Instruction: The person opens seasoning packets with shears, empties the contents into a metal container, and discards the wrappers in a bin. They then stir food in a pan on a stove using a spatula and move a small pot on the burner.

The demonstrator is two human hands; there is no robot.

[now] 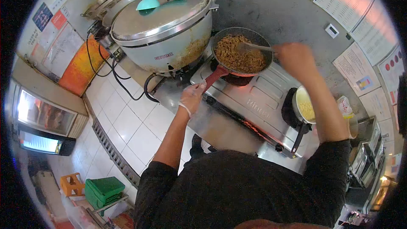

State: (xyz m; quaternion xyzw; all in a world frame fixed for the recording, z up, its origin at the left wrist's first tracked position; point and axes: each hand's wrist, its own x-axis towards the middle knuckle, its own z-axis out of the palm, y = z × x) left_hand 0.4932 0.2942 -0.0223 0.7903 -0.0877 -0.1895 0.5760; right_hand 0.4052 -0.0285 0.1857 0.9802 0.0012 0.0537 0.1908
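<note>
My left hand [193, 97], in a clear plastic glove, is closed around the red handle of a frying pan [266, 42]. The pan sits over the left burner of a steel gas stove [263, 97] and holds brown fried noodles [237, 55]. Closed on the handle of a spatula [258, 47] is my right hand [295, 59], above the pan's right side. The spatula's head dips into the noodles, and its tip is partly hidden. Below my right forearm, a small pot [300, 110] with pale yellow noodles stands on the right burner.
A large rice cooker [169, 46] stands left of the pan, with a turquoise scoop [148, 4] on its lid. Black cables [116, 76] hang beside it. Papers cover the wall on the right. A green bin [104, 191] and an orange stool [72, 184] are at lower left.
</note>
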